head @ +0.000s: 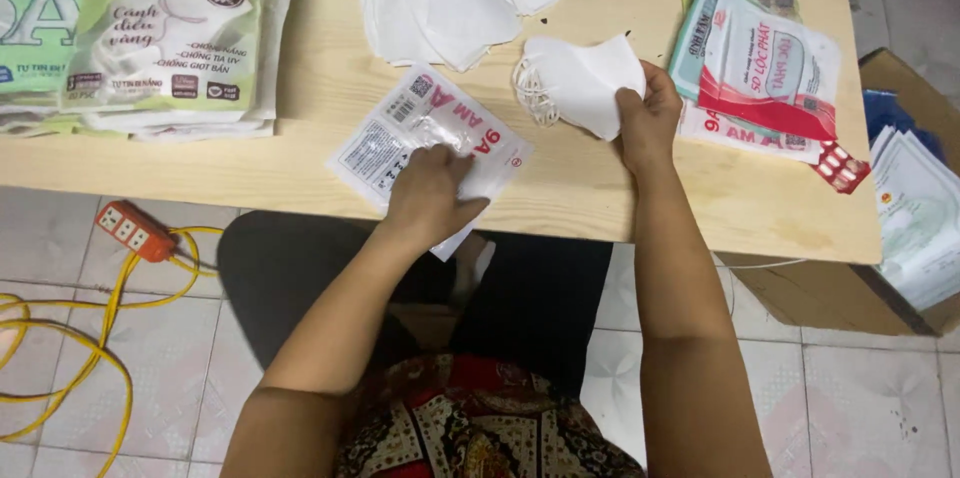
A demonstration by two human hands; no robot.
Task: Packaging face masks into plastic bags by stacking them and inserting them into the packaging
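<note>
Fingers of my left hand (432, 193) press the clear printed pouch (425, 143) at the bench (640, 193) edge; right hand (648, 118) fingers pinch a folded white mask (580, 83) (ear loops dangling). I judge those loops could snag the pouch mouth.
</note>
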